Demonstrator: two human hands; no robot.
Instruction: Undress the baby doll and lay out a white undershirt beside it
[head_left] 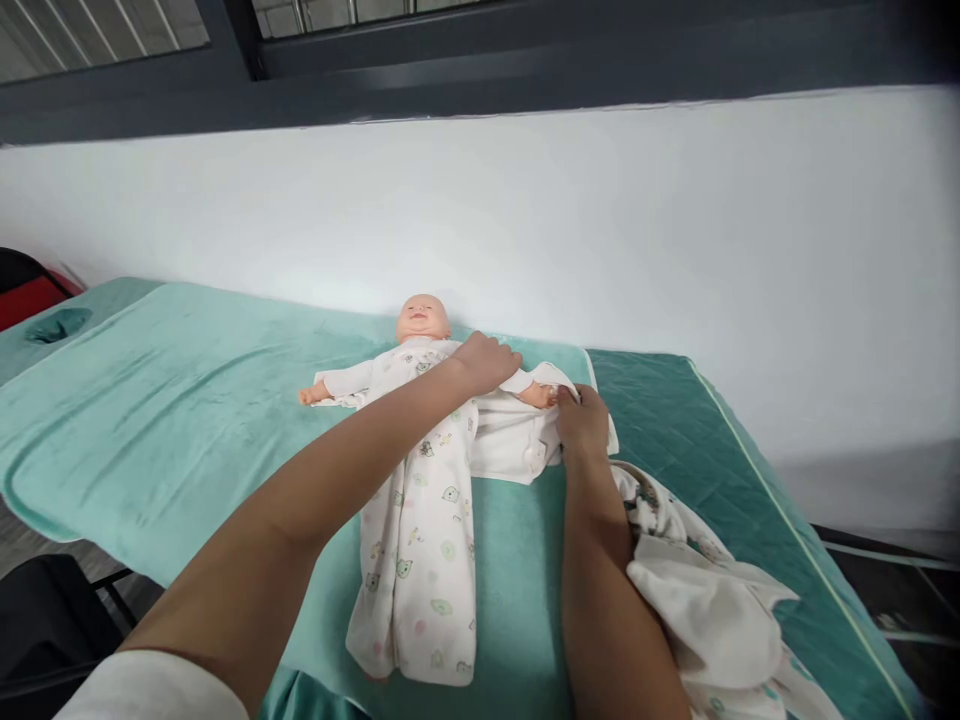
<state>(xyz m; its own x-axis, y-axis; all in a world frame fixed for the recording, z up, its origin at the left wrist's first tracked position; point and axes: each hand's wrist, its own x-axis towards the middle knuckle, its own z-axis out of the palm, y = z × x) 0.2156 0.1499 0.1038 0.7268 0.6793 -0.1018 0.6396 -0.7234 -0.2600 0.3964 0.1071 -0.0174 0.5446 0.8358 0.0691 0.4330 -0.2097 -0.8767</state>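
A baby doll [424,318] lies on its back, its head toward the wall. Its outfit is white patterned baby clothing [442,540] with small animal prints, with plain white sleeves. My left hand [487,362] reaches across the doll's chest, fingers curled over the sleeved arm on the right side. At that arm's end, beside the doll's hand [538,395], my right hand [583,418] is closed on the edge of a white cloth garment [514,445]. This garment spreads out beside and partly under the doll. My right fingertips are partly hidden.
A light green cover [225,370] lies over a darker green quilted bed [660,420] against a white wall [525,220]. Crumpled printed white cloth [705,610] lies by my right forearm. A black chair [52,620] stands at the lower left.
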